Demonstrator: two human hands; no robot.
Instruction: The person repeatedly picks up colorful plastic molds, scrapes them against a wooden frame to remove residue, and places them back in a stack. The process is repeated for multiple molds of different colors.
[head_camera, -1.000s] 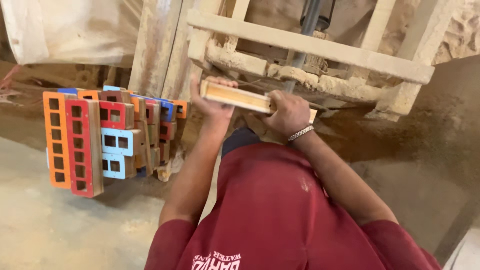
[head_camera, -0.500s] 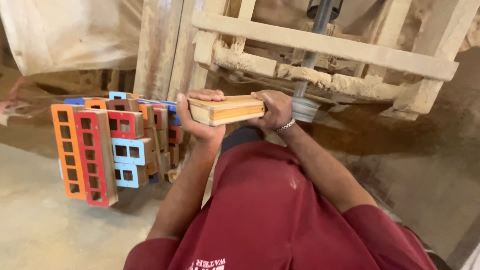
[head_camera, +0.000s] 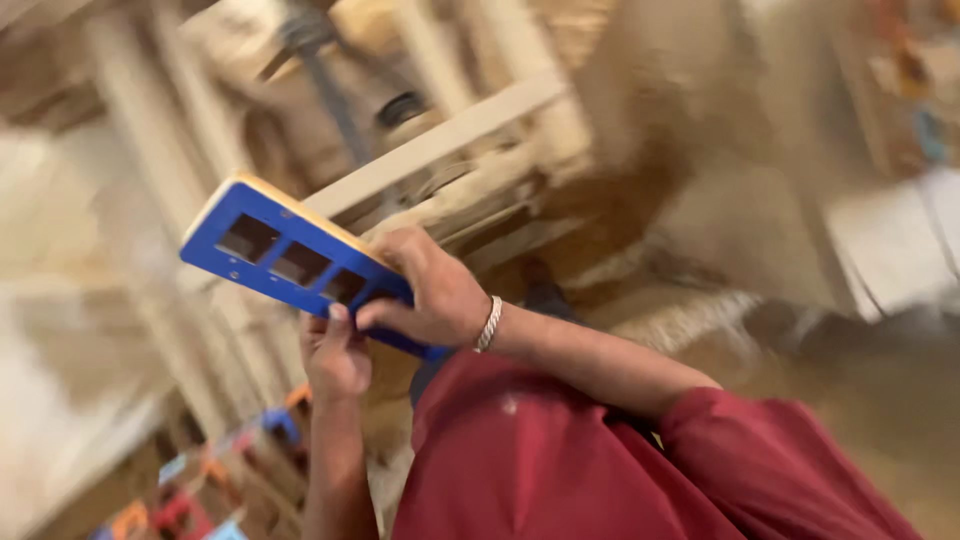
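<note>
Held up and tilted: a blue board (head_camera: 290, 265) with a row of rectangular cut-outs and a pale wooden edge along its upper side, taken here as the landmark. Upper-left end of that board free, nothing but blurred pale background beyond its corner. Well below the board's left end, at the bottom margin, a blurred heap of coloured pieces (head_camera: 200, 495) in orange, red and blue. Under the board's lower end, the left hand (head_camera: 335, 355), fingers curled up around the bottom edge, thumb pressed on the blue face. Just right of that, the right hand (head_camera: 435, 295) closed over the board's lower-right end, fingers wrapped across the face, a silver bracelet (head_camera: 488, 324) at the wrist. Behind and above the board, a wooden frame (head_camera: 450, 140), too blurred for detail. Right of the board, open brownish ground, smeared by motion.
</note>
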